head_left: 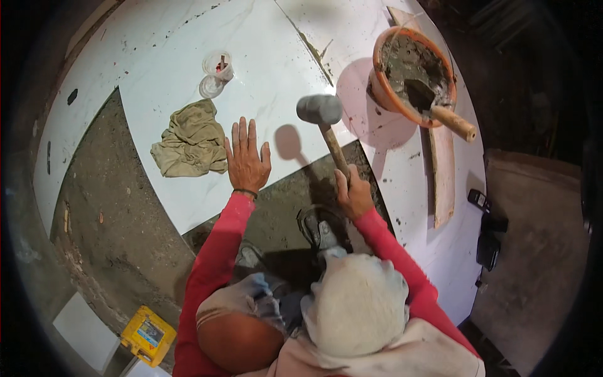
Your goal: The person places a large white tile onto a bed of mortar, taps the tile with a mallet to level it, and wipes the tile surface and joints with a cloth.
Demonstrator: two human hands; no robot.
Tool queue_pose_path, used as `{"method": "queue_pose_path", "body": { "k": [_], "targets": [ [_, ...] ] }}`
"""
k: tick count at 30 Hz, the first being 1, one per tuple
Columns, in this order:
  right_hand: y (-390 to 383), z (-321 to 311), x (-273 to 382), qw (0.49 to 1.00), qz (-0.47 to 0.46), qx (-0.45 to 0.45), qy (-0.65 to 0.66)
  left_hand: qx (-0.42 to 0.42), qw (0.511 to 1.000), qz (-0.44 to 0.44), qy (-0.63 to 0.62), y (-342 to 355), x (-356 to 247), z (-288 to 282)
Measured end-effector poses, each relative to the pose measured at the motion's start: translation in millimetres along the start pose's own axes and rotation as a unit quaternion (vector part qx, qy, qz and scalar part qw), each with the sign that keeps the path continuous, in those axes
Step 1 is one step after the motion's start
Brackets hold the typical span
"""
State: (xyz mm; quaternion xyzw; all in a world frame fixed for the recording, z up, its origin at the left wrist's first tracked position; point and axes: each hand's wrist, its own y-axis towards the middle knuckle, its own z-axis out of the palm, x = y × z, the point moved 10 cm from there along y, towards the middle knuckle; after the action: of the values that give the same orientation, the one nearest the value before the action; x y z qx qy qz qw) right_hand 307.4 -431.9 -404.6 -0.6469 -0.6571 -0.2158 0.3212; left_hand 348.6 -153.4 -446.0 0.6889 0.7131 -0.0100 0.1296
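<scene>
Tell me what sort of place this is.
Probably a building site with a part-tiled floor: large white tiles border bare grey ground, an orange bucket holds wet-looking grey mix, and the right hand grips a mallet.

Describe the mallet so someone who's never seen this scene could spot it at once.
Find the big white tile under the spread left hand. By the tile's right corner, the right hand holds up a mallet. Its thick, dark grey head sets it apart from the crumpled cloth and the bare wooden grip jutting from the orange bucket.
</scene>
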Motion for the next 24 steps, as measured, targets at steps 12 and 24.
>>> {"method": "queue_pose_path", "body": {
  "k": [12, 24],
  "targets": [
    [11.9, 28.9, 11.2, 0.987, -0.088, -0.062, -0.116, -0.05, 0.973, 0.077, -0.211, 1.0, -6.3, -22.0],
    [30.4, -39.5, -71.2, 0.947, 0.049, -0.213, -0.238, -0.045, 0.982, 0.071, -0.169, -1.3, -7.5, -11.9]
  ]
}}
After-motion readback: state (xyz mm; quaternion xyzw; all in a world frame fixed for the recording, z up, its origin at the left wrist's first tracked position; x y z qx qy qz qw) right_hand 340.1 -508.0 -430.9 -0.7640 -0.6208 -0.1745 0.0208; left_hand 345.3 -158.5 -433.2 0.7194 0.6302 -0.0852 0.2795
